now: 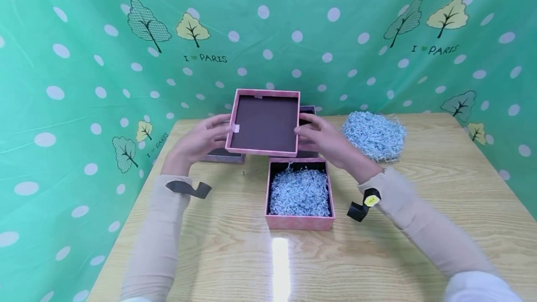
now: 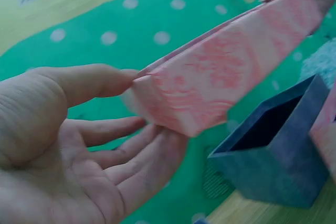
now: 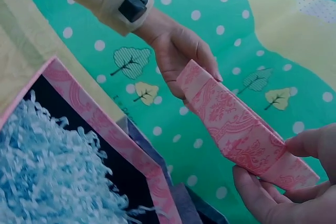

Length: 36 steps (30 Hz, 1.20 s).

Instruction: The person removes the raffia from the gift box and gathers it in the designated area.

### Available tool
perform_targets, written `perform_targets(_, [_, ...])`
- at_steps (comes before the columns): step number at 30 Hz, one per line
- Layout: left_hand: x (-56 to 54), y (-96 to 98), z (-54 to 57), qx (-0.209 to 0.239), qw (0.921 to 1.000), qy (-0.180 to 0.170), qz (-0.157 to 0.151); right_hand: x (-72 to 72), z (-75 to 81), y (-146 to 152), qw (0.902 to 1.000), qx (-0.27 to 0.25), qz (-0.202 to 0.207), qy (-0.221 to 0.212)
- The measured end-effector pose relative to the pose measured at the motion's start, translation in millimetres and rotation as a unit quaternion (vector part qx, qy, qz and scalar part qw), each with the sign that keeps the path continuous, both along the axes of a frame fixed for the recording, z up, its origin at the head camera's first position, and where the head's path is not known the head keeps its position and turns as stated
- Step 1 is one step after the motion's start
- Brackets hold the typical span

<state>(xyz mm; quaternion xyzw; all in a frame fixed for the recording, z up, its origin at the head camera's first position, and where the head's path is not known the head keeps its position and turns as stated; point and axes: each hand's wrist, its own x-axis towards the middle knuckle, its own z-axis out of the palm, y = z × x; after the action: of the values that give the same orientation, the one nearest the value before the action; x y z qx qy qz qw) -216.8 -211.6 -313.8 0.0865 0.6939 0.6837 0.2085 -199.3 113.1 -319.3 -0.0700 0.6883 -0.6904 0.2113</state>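
A pink patterned box lid is held up, its dark inside facing the head camera. My left hand grips its left side, thumb at the rim and fingers under the edge in the left wrist view. On the opposite side my right hand pinches the lid between thumb and fingers. Below and a little nearer stands the open pink box, filled with pale blue paper shreds. In the right wrist view the lid's side shows a red swirling print.
Behind the raised lid stands a dark blue-grey open box, partly hidden. A flat grey-blue lid lies at the left under my left hand. More blue shreds are heaped at the back right of the wooden table. A green dotted cloth hangs behind.
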Motion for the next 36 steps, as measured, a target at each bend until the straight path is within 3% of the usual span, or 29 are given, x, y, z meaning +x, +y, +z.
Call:
perform_targets(3, [0.6, -15.8, -2.4, -0.014, 0.9994, -0.01, -0.03, -0.3, -3.4, -11, 0.9995, -0.01, 0.02, -0.022])
perform_targets(12, [8.0, -62.9, -18.5, -0.049, 0.9975, -0.009, -0.05, 3.2, -18.5, -52, 0.9969, -0.049, 0.04, -0.049])
perform_targets(23, [27.6, -112.8, -37.5, -0.076, 0.9955, -0.048, -0.03, 17.1, -33.9, -99, 0.9953, 0.002, 0.081, -0.053])
perform_targets(36, [41.4, -140.0, -50.7, -0.121, 0.9858, -0.112, -0.033, 28.1, -47.6, -138, 0.9896, -0.008, 0.098, -0.105])
